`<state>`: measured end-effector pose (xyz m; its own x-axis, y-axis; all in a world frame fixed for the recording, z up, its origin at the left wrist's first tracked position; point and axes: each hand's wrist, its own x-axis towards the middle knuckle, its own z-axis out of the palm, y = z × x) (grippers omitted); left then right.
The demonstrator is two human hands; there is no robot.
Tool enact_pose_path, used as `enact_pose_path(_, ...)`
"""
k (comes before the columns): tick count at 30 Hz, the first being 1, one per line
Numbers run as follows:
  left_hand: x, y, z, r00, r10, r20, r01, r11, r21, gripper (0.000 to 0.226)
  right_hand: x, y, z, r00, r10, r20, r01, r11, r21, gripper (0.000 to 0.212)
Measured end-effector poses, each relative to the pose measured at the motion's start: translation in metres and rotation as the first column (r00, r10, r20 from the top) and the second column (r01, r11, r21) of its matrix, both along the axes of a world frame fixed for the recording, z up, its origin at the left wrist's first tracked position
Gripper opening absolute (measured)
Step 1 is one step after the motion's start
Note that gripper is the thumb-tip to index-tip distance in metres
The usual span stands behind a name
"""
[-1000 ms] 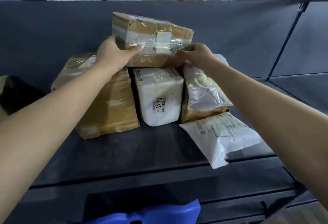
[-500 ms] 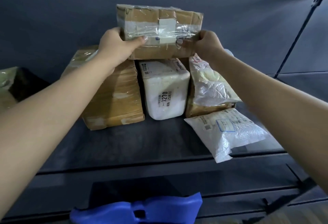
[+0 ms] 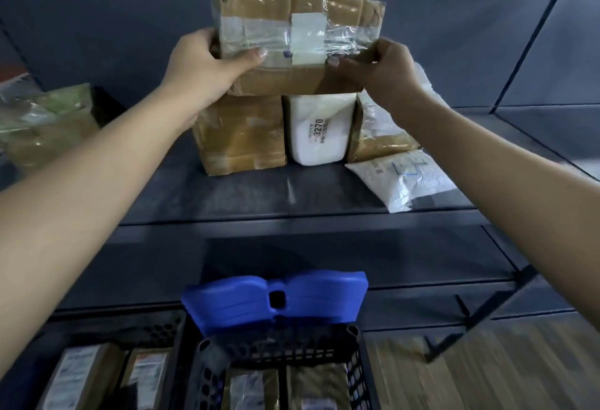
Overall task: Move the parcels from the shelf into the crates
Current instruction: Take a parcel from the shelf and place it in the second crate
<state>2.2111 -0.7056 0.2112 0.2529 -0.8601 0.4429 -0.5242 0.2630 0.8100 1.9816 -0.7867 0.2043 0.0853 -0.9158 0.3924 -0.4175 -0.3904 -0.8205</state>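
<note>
Left hand (image 3: 207,62): shown bare; a short, rounded thumbnail (image 3: 261,51) is seen.
Right hand (image 3: 386,75): shown bare; its thumbnail (image 3: 332,60) is likewise kept short.
Left forearm (image 3: 97,198): seen uncovered to the frame edge.
Right forearm (image 3: 503,182): seen uncovered to the frame edge.

A parcel warehouse or sorting depot: grey shelf (image 3: 227,195) of taped, labelled parcels (image 3: 242,135), black plastic crates (image 3: 279,344) below.

The front strip of the shelf (image 3: 227,195) is open from the left side to the middle. On the right, a white bag (image 3: 402,179) lies across its edge. Behind, a brown box (image 3: 242,137), a white parcel (image 3: 319,140) and a third parcel (image 3: 380,143) stand tight together, with the held box (image 3: 292,20) over their tops. Below, a blue handle (image 3: 276,299) stands up over the crate (image 3: 201,377).
</note>
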Motion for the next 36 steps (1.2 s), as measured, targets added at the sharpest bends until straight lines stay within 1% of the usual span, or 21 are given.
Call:
enact_pose_path(5,0.020,0.058,-0.006,0.999,-0.036,0.006,0.037,0.999,-0.019,0.028,0.020,0.055,-0.011,0.999,-0.004,0.037,0.006,0.999,-0.035,0.038)
enact_pose_path(8,0.041,0.100,-0.014,0.998,-0.057,-0.013,0.056,0.998,-0.036,0.026,0.039,0.097,-0.020,1.000,-0.015,0.018,0.016,0.999,-0.045,0.039)
enact_pose_path(10,0.058,0.129,-0.023,0.998,-0.066,-0.009,0.065,0.997,-0.035,0.027,0.054,0.131,-0.029,1.000,-0.030,0.004,0.030,0.998,-0.050,0.034)
enact_pose_path(11,0.067,0.144,-0.028,0.997,-0.073,-0.009,0.073,0.997,-0.027,0.030,0.061,0.149,-0.034,0.999,-0.049,-0.007,0.048,0.998,-0.042,0.035)
enact_pose_path(13,0.086,0.174,-0.038,0.996,-0.090,-0.014,0.090,0.996,-0.010,0.036,0.076,0.189,-0.043,0.995,-0.091,-0.032,0.090,0.996,-0.024,0.045)
enact_pose_path(15,0.102,0.207,-0.049,0.994,-0.111,-0.008,0.111,0.994,0.004,0.037,0.091,0.231,-0.054,0.993,-0.114,-0.015,0.114,0.993,-0.015,0.051)
enact_pose_path(20,0.142,0.289,-0.081,0.992,-0.122,0.009,0.122,0.992,0.031,0.037,0.128,0.330,-0.088,0.990,-0.136,0.035,0.133,0.988,0.080,0.050)
enact_pose_path(23,0.161,0.326,-0.102,0.990,-0.138,0.021,0.137,0.989,0.055,0.037,0.146,0.374,-0.108,0.989,-0.134,0.059,0.125,0.983,0.137,0.042)
enact_pose_path(25,0.171,0.347,-0.116,0.992,-0.120,0.026,0.117,0.989,0.091,0.044,0.156,0.397,-0.122,0.990,-0.114,0.087,0.099,0.982,0.159,0.036)
enact_pose_path(28,0.178,0.375,-0.139,0.991,-0.131,0.030,0.128,0.988,0.089,0.050,0.165,0.423,-0.147,0.988,-0.095,0.122,0.072,0.981,0.181,0.030)
enact_pose_path(30,0.178,0.393,-0.155,0.994,-0.106,0.014,0.104,0.991,0.089,0.058,0.169,0.438,-0.162,0.988,-0.096,0.122,0.070,0.977,0.200,0.032)
enact_pose_path(33,0.177,0.415,-0.185,0.997,-0.073,-0.024,0.076,0.987,0.139,0.080,0.170,0.458,-0.186,0.985,-0.085,0.148,0.053,0.976,0.209,0.034)
enact_pose_path(34,0.176,0.423,-0.194,0.996,-0.078,-0.048,0.084,0.984,0.156,0.084,0.168,0.463,-0.196,0.985,-0.077,0.156,0.042,0.975,0.217,0.036)
enact_pose_path(36,0.173,0.438,-0.211,0.990,-0.099,-0.101,0.114,0.980,0.160,0.081,0.167,0.472,-0.213,0.986,-0.059,0.156,0.020,0.971,0.240,0.044)
